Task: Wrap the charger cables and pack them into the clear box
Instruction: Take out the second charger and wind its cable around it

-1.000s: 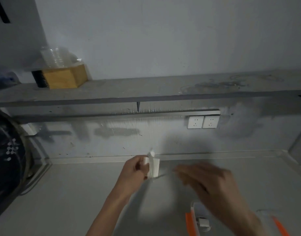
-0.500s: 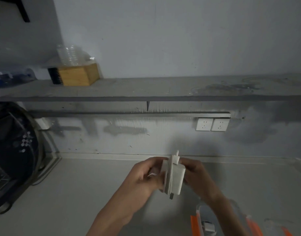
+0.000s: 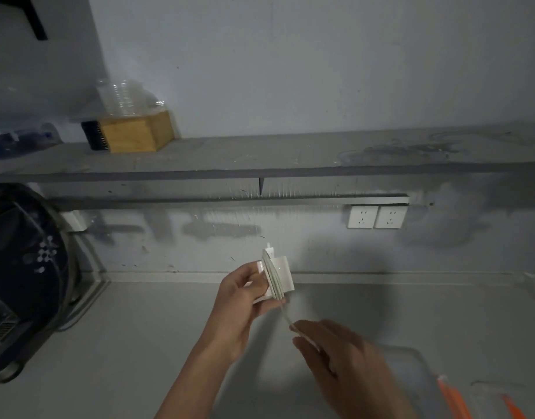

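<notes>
My left hand (image 3: 243,300) holds a white charger block (image 3: 282,275) upright above the grey counter, with several turns of white cable wound around its middle. A short stretch of that cable (image 3: 287,316) runs down and right from the block to my right hand (image 3: 341,361), which pinches its free end. The clear box (image 3: 417,361) with orange clips lies at the lower right, partly hidden behind my right forearm; its inside is hard to see.
A grey shelf (image 3: 290,158) runs along the wall and carries a wooden box (image 3: 136,133) with clear cups on top. Two white wall sockets (image 3: 376,216) sit under it. A dark round appliance (image 3: 24,276) stands at the left edge of the counter.
My right hand has left the block and moved down and right, drawing the cable's free end out taut. The left hand keeps the charger in about the same place.
</notes>
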